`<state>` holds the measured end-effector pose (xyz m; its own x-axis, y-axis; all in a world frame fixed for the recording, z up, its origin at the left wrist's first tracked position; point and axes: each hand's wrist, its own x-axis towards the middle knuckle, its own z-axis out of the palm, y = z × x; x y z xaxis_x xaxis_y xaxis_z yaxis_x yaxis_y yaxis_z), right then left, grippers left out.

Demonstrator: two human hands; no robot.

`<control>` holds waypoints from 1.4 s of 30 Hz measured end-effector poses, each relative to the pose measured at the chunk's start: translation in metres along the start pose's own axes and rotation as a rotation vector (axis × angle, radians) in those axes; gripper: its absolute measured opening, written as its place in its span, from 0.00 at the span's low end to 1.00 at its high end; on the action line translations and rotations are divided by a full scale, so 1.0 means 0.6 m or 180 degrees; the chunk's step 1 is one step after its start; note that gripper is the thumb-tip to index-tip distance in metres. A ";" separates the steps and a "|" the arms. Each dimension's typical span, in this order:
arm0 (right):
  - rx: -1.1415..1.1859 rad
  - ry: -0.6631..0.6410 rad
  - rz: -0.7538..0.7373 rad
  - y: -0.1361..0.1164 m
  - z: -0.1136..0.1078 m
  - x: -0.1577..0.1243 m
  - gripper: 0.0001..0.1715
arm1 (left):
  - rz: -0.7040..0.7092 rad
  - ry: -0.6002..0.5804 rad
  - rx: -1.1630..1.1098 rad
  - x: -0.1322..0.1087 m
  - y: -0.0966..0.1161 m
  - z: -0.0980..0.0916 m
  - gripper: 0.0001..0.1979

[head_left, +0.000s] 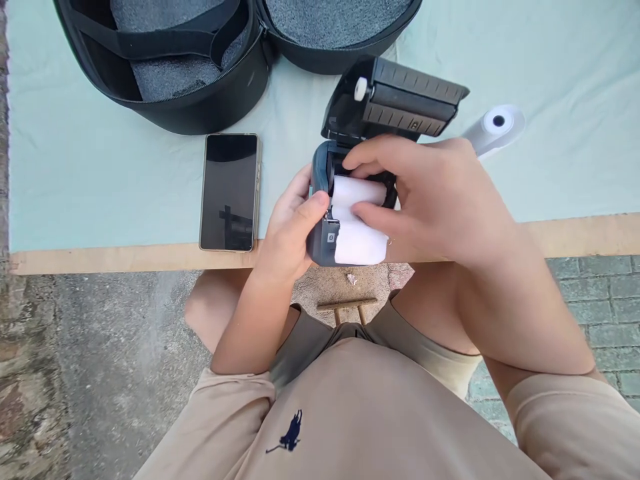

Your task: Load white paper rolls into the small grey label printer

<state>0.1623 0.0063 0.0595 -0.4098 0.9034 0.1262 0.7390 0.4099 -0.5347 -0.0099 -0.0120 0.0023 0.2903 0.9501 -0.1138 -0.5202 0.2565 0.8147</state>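
Note:
A dark portable receipt printer (321, 247) is held at the table's front edge, its lid (415, 93) swung up and back. My left hand (293, 223) wraps around the printer's left side, thumb on its top edge. Inside the open compartment sits a white paper roll (357, 191), with a loose end of paper hanging over the front. My right hand (430, 193) reaches over from the right, thumb pressed on the paper and index finger at the back of the compartment; its other fingers are largely hidden. A second white paper roll (500, 123) lies beyond my right hand.
A smartphone (230, 193) with a dark screen lies left of the printer. Behind it, an unzipped black case (200, 110) with grey foam lining stands open. A pale green cloth (575, 133) covers the table, whose bare wooden edge (590, 235) runs along the front.

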 end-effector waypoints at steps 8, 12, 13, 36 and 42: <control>0.3225 0.0770 0.0560 0.047 -0.017 -0.017 0.18 | 0.0176 0.0207 -0.0031 0.005 -0.002 -0.002 0.13; 0.3557 0.0527 0.1184 0.087 0.006 -0.013 0.25 | 0.0107 0.0154 0.0000 0.007 -0.001 -0.004 0.14; 0.3498 0.0637 0.1185 0.091 0.014 -0.015 0.24 | 0.0123 0.0163 0.0052 0.007 -0.001 -0.003 0.15; 0.0522 0.0758 0.0532 0.090 0.035 -0.040 0.21 | 0.0244 0.0067 0.0257 0.006 0.001 0.000 0.14; 0.1218 0.0671 0.0174 0.121 -0.001 -0.082 0.34 | 0.0178 0.0204 0.0296 0.005 0.000 -0.002 0.15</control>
<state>0.2365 -0.0085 0.0149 -0.2282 0.9447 0.2357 0.4891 0.3205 -0.8112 -0.0098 -0.0088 0.0012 0.2096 0.9726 -0.1004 -0.4566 0.1881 0.8695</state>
